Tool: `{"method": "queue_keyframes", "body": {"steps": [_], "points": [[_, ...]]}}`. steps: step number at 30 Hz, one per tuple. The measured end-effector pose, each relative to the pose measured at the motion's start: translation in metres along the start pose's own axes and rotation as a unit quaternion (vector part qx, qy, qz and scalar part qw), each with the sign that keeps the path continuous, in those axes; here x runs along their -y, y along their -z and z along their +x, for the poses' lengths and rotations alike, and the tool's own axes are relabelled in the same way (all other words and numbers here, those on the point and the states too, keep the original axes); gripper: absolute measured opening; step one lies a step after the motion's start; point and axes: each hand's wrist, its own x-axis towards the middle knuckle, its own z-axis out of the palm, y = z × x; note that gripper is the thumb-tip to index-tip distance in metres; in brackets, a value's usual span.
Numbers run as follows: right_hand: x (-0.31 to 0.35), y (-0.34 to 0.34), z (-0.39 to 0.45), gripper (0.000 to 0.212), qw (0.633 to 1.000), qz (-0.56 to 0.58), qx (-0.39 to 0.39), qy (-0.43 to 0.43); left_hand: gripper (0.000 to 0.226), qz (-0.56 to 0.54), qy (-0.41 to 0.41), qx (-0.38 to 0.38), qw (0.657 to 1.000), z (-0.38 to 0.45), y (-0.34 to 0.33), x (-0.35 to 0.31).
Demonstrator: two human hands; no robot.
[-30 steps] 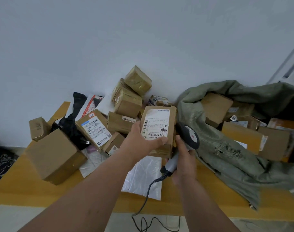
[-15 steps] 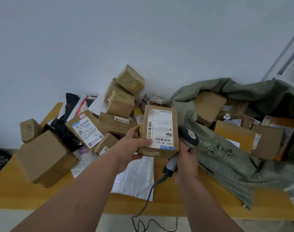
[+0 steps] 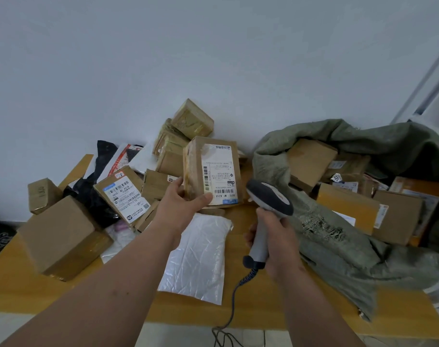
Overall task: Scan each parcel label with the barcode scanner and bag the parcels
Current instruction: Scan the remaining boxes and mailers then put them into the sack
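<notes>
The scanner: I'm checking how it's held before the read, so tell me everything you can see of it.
The scanner is a pistol-shaped handheld unit: a dark grey head with a lighter oval panel on top, a pale grey handle and a dark base, from which a coiled cord drops over the table edge. It looks like plastic. The right hand grips the handle, keeping it roughly upright with the head tilted left toward the label on the parcel in the left hand. It does not touch the parcel.
</notes>
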Motion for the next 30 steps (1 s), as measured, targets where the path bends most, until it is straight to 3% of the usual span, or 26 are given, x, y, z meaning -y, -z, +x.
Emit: {"method": "queue_keyframes", "body": {"steps": [6,14,28,30], "points": [[0.013,0.004,-0.007,0.020,0.990,-0.106,0.088,0.029,0.087,0.045,-0.019,-0.027,0.998,0.003,-0.002,0.002],[0.012,0.011,-0.006,0.021,0.979,-0.132,0.148,0.049,0.085,0.074,-0.034,-0.055,0.995,0.004,-0.008,0.007],[0.013,0.004,-0.008,0.029,0.983,-0.136,0.120,0.030,0.085,0.095,-0.050,-0.043,0.993,0.016,-0.005,0.009],[0.013,0.002,-0.008,0.023,0.986,-0.122,0.110,0.026,0.085,0.094,-0.045,-0.031,0.994,0.020,-0.004,0.008]]}}
